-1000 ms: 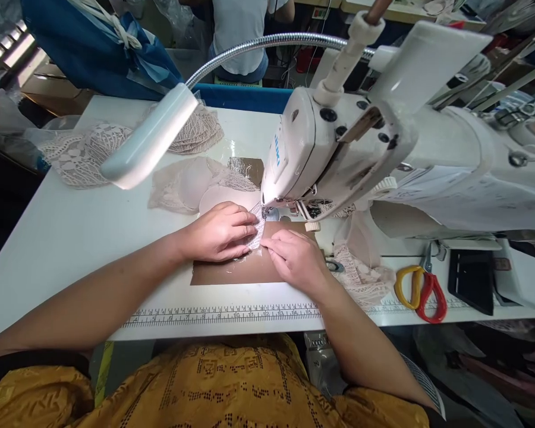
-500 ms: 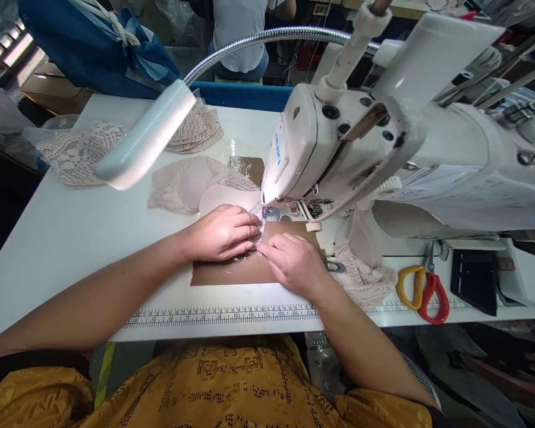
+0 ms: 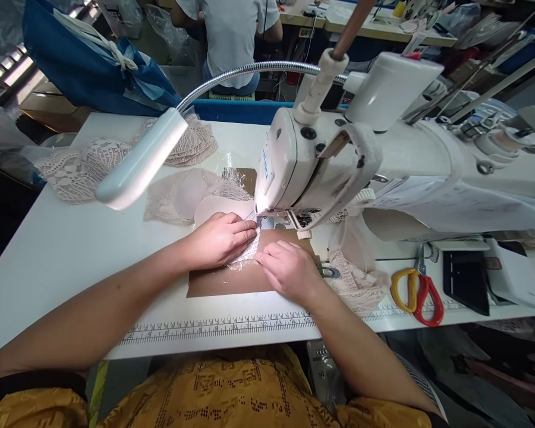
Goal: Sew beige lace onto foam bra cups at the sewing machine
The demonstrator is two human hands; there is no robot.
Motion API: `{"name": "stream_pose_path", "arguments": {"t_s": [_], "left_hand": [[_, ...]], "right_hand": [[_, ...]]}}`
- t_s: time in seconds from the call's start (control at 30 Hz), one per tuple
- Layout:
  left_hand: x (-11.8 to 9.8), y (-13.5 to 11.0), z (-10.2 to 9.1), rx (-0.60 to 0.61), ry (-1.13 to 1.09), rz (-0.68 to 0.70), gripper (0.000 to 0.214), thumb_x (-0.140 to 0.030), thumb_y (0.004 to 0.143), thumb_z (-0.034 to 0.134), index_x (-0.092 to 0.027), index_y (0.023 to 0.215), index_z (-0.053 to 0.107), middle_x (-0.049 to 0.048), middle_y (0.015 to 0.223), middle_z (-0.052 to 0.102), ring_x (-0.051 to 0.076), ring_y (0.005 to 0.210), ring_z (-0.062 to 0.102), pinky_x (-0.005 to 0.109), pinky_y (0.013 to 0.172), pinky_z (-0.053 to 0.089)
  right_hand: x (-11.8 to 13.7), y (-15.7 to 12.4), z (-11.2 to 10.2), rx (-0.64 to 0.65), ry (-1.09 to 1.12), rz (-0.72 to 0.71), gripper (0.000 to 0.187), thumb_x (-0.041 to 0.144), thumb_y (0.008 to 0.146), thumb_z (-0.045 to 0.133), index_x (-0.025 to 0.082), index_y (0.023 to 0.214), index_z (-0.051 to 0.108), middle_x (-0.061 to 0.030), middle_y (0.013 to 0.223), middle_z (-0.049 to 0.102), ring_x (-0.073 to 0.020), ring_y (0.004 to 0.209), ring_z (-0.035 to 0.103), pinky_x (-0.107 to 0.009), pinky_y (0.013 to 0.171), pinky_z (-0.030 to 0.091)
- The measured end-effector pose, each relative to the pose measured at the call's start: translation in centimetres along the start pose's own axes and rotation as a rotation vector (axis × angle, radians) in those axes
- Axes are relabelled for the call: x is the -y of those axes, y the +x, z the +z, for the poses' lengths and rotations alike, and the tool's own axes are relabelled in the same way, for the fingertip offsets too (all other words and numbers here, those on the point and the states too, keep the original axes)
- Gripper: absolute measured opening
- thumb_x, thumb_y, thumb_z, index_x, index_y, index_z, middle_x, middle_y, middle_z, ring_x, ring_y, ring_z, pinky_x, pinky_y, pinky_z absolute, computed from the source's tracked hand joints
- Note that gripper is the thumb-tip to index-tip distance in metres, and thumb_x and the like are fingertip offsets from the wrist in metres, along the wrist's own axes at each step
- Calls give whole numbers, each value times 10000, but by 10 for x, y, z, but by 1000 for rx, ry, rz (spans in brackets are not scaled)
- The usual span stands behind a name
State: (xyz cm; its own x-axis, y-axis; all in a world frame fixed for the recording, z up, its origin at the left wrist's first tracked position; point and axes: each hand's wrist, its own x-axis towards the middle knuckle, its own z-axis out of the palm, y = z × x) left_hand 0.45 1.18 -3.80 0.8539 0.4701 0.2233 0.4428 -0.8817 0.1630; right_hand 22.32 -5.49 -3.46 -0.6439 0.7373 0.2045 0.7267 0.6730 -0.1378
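Observation:
Pale lace fabric [image 3: 246, 252] lies under the needle area of a white sewing machine [image 3: 289, 160], joined to a bra cup [image 3: 223, 208] on the left. My left hand [image 3: 220, 241] rests flat on the lace just left of the needle, its fingers stretched out and pressing down. Beside it, my right hand [image 3: 289, 267] has its thumb and fingertips pinched at the lace's near right edge. Both hands lie over a brown taped sheet [image 3: 227, 282] on the table. The needle tip and presser foot are partly hidden.
A lamp [image 3: 142, 157] on a bendy neck hangs over the left side. Lace pieces [image 3: 84, 169] lie at the back left, more lace [image 3: 356, 279] at right. Scissors [image 3: 417, 291] and a dark phone-like slab [image 3: 466, 282] lie further right. A person [image 3: 234, 41] sits beyond.
The view has tilted up and shifted right. My right hand has drawn slightly away from my left, and more lace shows between them.

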Motion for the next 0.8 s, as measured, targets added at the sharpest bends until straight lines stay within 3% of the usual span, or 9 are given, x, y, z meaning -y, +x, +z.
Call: {"name": "stream_pose_path", "arguments": {"t_s": [0.23,0.47,0.8], "left_hand": [[-1,3,-2,-7,56,-7,370,-317,1006,412,-128,1246,621,122,1345,600,239,923,579,387,804,473],[4,2,-1,3,12,6,324,-244,1004,420,-157,1245,619,105,1337,613,268,1142,560,405,915,448],[8,6,-2,-14,2,-25,341,-273,1015,386,-173,1225,636,102,1315,632,266,1123,569,422,893,456]], "right_hand": [[-1,2,4,25,-47,101,242,118,893,506,200,981,715,-39,819,643,-181,736,488,-304,689,341],[1,11,0,166,-112,273,360,94,891,468,232,1139,690,-49,929,667,-189,770,542,-313,637,330],[-1,18,1,197,-124,359,435,134,929,417,238,1298,622,-81,947,654,-221,829,556,-326,633,339]]}}
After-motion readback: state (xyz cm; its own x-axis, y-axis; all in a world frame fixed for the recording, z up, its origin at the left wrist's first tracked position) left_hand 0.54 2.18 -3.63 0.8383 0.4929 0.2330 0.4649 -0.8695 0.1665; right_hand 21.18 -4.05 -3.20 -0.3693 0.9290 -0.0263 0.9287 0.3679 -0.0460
